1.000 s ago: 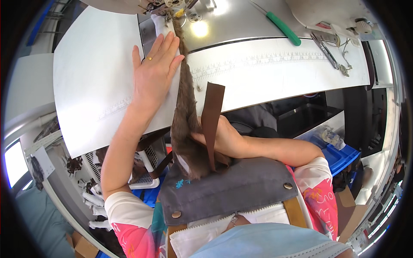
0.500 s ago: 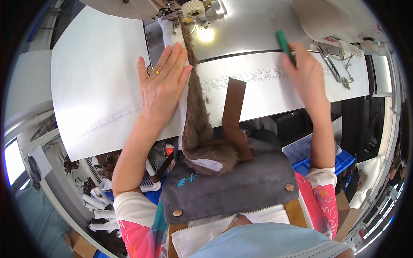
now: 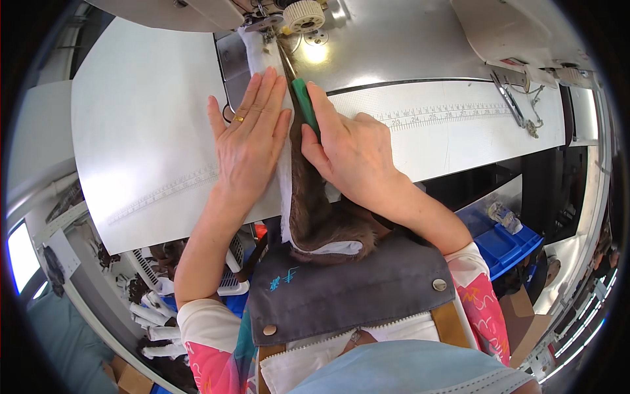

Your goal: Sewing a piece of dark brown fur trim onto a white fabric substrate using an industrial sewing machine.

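A long strip of brown fur [image 3: 308, 197] with white backing along its left edge runs from under the sewing machine's presser foot [image 3: 266, 33] down to my lap. Flat on the white backing lies my left hand [image 3: 249, 134], its fingers stretched toward the presser foot and the thumb apart. My right hand [image 3: 357, 154] is closed round the green handle of an awl [image 3: 302, 98]. The awl's thin metal shaft points up along the fur, its tip close to the presser foot. The fur's lower end curls over my dark apron [image 3: 354, 299].
The sewing machine head [image 3: 190, 14] overhangs the top. A white tabletop with a printed ruler [image 3: 446, 117] spans the middle. At right lie metal tweezers [image 3: 508, 102]. Below the table are a blue bin [image 3: 505, 249], a white basket [image 3: 147, 269] and several white-and-brown rolls [image 3: 154, 312].
My right hand has swung left with the awl, from over the table's right side onto the fur strip. The brown flat strip is now hidden. My left hand stays nearly still.
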`<move>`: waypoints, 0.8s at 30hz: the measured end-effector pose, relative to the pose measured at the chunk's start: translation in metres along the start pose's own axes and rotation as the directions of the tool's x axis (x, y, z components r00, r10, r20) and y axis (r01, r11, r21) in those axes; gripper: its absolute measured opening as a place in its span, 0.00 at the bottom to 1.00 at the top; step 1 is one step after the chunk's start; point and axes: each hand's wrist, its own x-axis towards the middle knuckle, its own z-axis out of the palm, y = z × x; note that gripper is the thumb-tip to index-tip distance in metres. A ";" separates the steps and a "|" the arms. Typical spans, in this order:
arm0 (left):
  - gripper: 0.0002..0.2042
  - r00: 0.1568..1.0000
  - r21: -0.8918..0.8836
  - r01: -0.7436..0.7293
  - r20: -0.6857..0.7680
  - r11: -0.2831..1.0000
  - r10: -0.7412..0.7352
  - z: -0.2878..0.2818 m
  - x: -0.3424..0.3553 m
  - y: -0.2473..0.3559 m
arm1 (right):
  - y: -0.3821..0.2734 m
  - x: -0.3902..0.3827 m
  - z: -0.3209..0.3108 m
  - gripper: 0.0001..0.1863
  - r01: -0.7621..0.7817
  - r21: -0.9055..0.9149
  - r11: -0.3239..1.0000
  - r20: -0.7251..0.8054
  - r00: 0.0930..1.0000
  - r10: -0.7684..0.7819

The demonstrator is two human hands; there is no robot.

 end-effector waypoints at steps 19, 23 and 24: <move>0.19 1.000 -0.016 -0.009 0.024 1.000 0.009 0.000 -0.002 -0.003 | 0.032 -0.017 -0.041 0.25 0.109 0.142 0.984 0.276 0.950 -0.145; 0.19 1.000 -0.016 -0.014 0.011 1.000 0.015 0.000 0.001 -0.002 | 0.029 0.000 -0.027 0.21 0.086 -0.027 0.996 0.075 0.994 -0.084; 0.19 1.000 -0.013 -0.016 0.014 1.000 0.016 0.000 0.001 -0.002 | 0.025 0.007 -0.024 0.23 0.038 -0.053 0.998 0.130 0.991 -0.031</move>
